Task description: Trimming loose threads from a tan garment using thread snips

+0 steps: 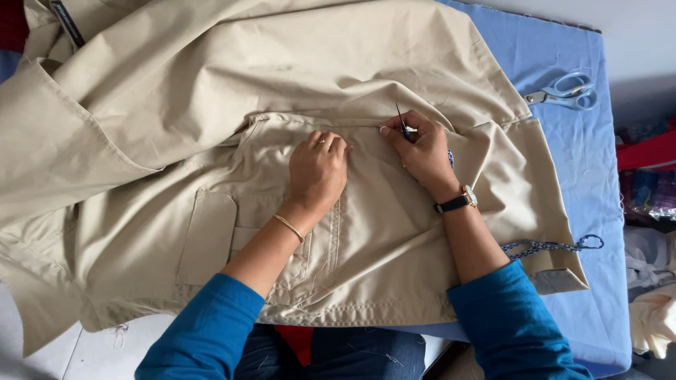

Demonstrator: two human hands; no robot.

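Blue-covered table (598,232) bears beige garment (211,105), scissors (567,93).

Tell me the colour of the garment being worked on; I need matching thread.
Plain beige, no pattern: the garment shows clearly in the head view.

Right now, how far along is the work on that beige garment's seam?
Done: beige garment lies spread flat; scissors set aside on the blue cloth. In hand: left hand presses the fabric, right hand works a thin pointed tool at the seam. How much seam remains cannot be told.
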